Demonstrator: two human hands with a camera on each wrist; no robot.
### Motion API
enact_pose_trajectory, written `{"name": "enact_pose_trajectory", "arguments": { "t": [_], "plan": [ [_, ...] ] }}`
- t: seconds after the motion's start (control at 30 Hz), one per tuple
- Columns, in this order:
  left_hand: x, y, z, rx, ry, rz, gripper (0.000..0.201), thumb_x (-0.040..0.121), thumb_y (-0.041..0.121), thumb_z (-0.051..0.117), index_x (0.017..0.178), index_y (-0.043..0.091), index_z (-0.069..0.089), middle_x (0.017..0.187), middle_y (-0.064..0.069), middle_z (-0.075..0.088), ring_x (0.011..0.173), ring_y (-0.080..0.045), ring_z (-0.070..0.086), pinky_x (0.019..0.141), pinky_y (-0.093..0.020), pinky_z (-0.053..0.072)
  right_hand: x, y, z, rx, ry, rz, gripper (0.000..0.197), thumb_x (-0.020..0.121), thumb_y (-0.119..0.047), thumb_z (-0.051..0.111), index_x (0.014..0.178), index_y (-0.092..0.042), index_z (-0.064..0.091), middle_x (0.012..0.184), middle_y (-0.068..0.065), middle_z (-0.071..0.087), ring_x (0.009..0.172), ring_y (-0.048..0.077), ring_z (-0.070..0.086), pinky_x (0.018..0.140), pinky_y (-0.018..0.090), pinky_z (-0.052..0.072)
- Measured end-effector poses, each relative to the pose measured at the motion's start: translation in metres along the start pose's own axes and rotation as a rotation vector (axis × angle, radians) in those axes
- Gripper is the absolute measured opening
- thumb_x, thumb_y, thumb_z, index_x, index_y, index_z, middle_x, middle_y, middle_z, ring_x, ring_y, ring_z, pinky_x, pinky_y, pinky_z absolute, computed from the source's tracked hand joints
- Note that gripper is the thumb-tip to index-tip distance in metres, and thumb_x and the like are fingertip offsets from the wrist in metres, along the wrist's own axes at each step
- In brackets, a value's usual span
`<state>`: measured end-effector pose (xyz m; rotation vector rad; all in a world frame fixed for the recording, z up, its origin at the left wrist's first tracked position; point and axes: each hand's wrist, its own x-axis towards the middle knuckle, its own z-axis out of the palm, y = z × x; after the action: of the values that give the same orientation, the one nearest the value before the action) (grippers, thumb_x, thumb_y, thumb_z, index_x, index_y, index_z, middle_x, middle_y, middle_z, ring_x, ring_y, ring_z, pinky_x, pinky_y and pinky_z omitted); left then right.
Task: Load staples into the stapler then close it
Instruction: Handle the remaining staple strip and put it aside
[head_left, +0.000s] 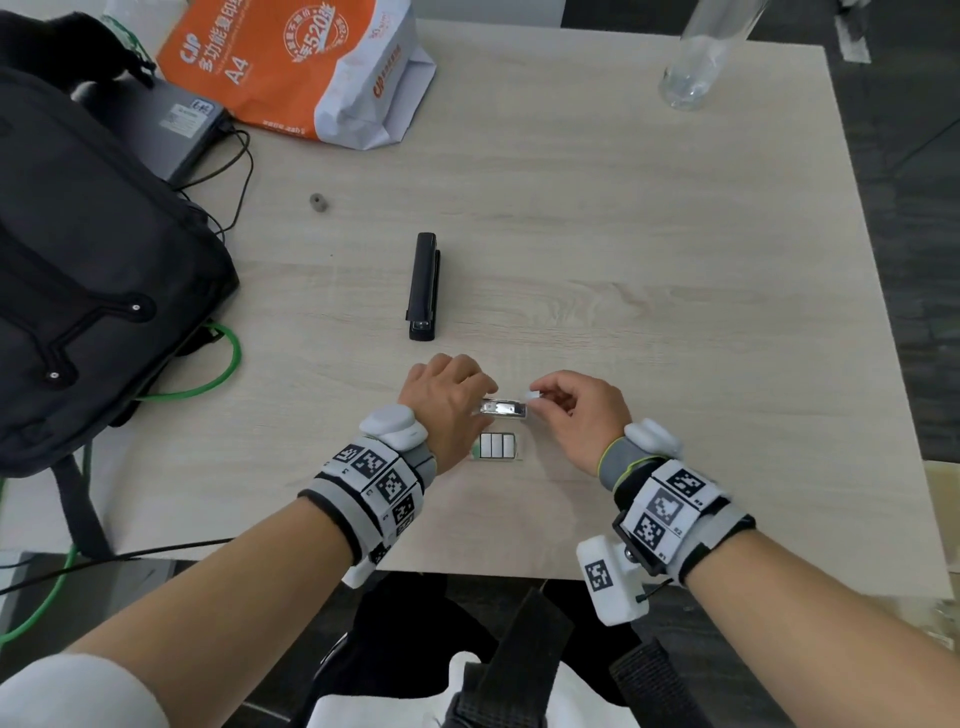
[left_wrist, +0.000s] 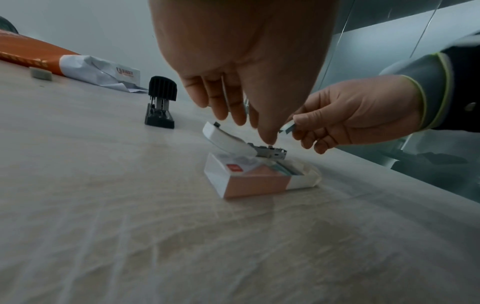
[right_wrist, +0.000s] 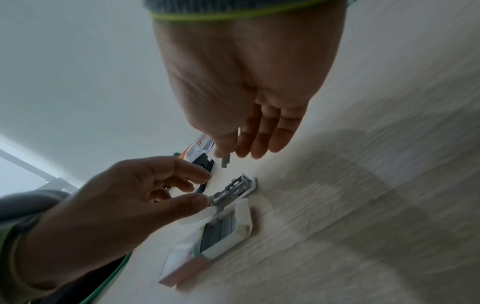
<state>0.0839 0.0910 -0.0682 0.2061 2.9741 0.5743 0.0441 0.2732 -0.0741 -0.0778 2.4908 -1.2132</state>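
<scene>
Lower centre of the head view: the left hand (head_left: 451, 399) pinches the small white stapler with its open metal staple channel (head_left: 503, 407), while the right hand (head_left: 582, 410) pinches a short silver strip of staples (left_wrist: 287, 128) just beside the channel's right end; the strip is best kept level and in line with the channel, then slid in before the white lid is pressed down. Below the hands the open white-and-pink staple box (head_left: 496, 446) lies close, liable to be knocked, whereas the black stapler (head_left: 425, 286), at centre on the pale wood-grain table (head_left: 649, 260), stands well apart.
</scene>
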Motion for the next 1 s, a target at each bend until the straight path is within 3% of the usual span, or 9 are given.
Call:
{"name": "enact_pose_trajectory", "arguments": {
  "t": [0.1,0.17,0.4,0.77,1.0],
  "plan": [
    [0.001,-0.002,0.001,0.053,-0.094,-0.067,0.034,0.079,0.037,0.063,0.111,0.023,0.059,0.115,0.001,0.057,0.105,-0.025,0.049,0.087,-0.037,0.035,0.003,0.001,0.007,-0.067,-0.008,-0.043,0.01,0.078,-0.026,0.071,0.087,-0.022,0.071,0.081,-0.001,0.068,0.069,0.012,0.057,0.071,0.026,0.048],
    [-0.001,-0.005,0.002,0.063,-0.119,-0.092,0.034,0.081,0.038,0.06,0.112,0.024,0.057,0.116,0.002,0.056,0.106,-0.024,0.047,0.088,-0.036,0.033,0.005,0.004,0.011,-0.13,-0.03,-0.063,0.011,0.079,-0.028,0.069,0.089,-0.022,0.07,0.087,0.002,0.067,0.073,0.014,0.058,0.072,0.027,0.046],
    [-0.001,-0.009,0.006,-0.026,-0.175,-0.134,0.026,0.084,0.026,0.061,0.109,0.019,0.059,0.107,-0.006,0.061,0.096,-0.028,0.05,0.079,-0.038,0.045,0.005,0.006,0.018,-0.205,-0.074,-0.091,0.013,0.082,-0.031,0.065,0.092,-0.024,0.069,0.086,0.002,0.063,0.078,0.017,0.057,0.07,0.027,0.043],
    [0.0,-0.013,0.007,-0.054,-0.15,-0.102,0.022,0.083,0.022,0.062,0.105,0.017,0.063,0.1,-0.008,0.063,0.09,-0.029,0.052,0.078,-0.04,0.048,0.004,0.006,0.017,-0.213,-0.056,-0.189,0.01,0.083,-0.025,0.065,0.091,-0.021,0.069,0.084,0.005,0.067,0.076,0.022,0.059,0.071,0.036,0.05],
    [-0.001,-0.013,0.006,-0.087,-0.126,-0.083,0.022,0.08,0.019,0.066,0.102,0.015,0.065,0.097,-0.01,0.064,0.087,-0.032,0.053,0.075,-0.044,0.049,0.007,0.007,0.02,-0.274,-0.103,-0.125,0.013,0.083,-0.029,0.064,0.094,-0.023,0.07,0.087,0.003,0.064,0.081,0.021,0.058,0.068,0.027,0.04]
  ]
}}
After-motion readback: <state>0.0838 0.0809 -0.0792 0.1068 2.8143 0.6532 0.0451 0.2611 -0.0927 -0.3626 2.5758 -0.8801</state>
